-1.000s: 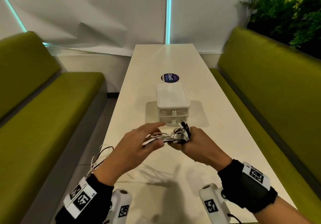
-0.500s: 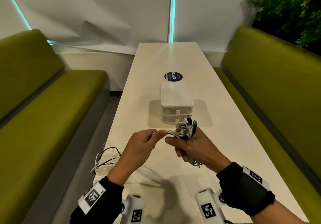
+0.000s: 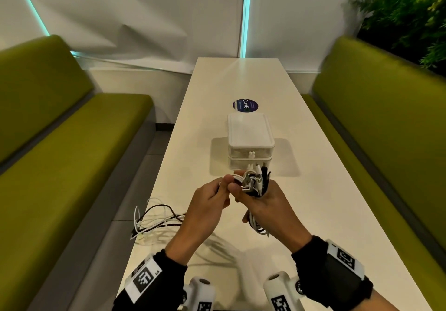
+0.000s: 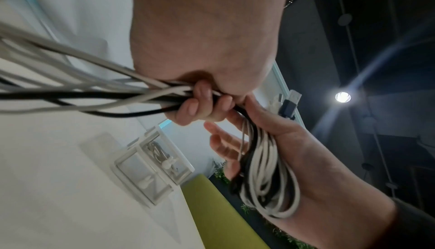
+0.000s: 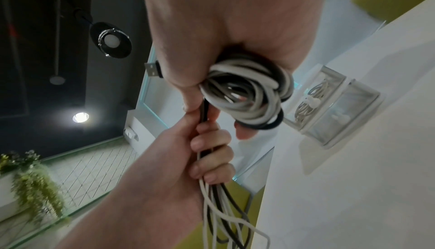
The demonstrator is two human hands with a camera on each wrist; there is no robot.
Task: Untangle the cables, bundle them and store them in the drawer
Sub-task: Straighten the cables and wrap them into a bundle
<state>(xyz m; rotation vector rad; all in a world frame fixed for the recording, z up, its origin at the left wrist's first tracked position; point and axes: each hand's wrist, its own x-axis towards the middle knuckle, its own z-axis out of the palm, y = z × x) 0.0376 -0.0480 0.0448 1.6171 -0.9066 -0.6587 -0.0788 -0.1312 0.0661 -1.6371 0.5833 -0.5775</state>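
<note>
Your hands gathering cables.
Right hand (image 3: pixel 270 211) grips the coiled cable bundle (image 5: pixel 249 93); left hand (image 3: pixel 205 204) clasps the trailing strands (image 4: pixel 77 95).

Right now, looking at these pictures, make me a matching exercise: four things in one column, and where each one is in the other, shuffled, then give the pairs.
Things:
1. coiled cable bundle
2. loose cable strands
3. drawer box
4. round sticker

Places:
A. flat on the table just beyond the drawer box
B. gripped in the right hand
C. trailing from the left hand over the table's left edge
D. standing mid-table, beyond both hands

Pairs: 1-B, 2-C, 3-D, 4-A
</note>
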